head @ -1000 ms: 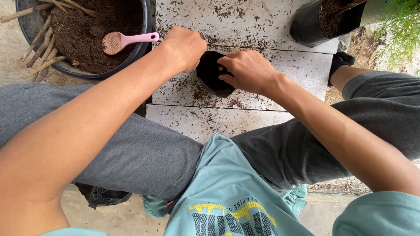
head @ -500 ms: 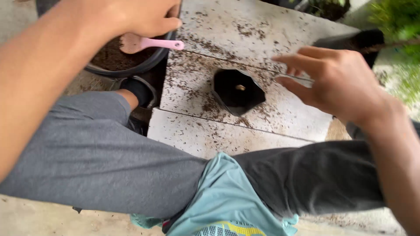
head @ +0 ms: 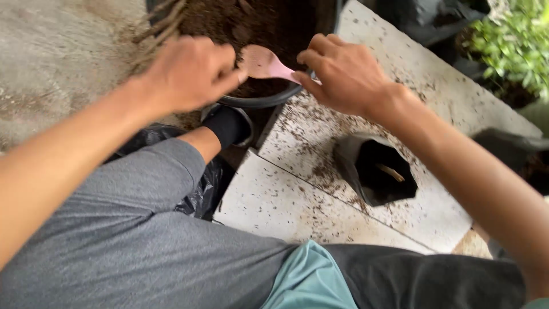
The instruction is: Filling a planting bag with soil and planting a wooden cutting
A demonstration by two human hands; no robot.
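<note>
A pink spoon [head: 262, 60] hangs over the dark soil in a black basin [head: 269, 102] at the top. My right hand [head: 343, 74] grips the spoon's handle from the right. My left hand [head: 189, 71] is blurred, its fingers curled, with the fingertips at the left edge of the spoon's bowl; whether they pinch it I cannot tell. A small black nursery bag [head: 374, 171] stands open on the pale slab [head: 274, 200] below my right wrist, with a pale stick inside it.
Loose soil is scattered over the pale slabs. Dry sticks [head: 163, 23] lean on the basin's left rim. My foot in a black sock [head: 227, 125] rests under the basin. More black bags [head: 434, 23] and a green plant [head: 509, 46] stand at the upper right.
The view has swung left toward the basin. My right hand left the bag and moved up to the spoon's handle, and my left hand now sits at the spoon's bowl.
</note>
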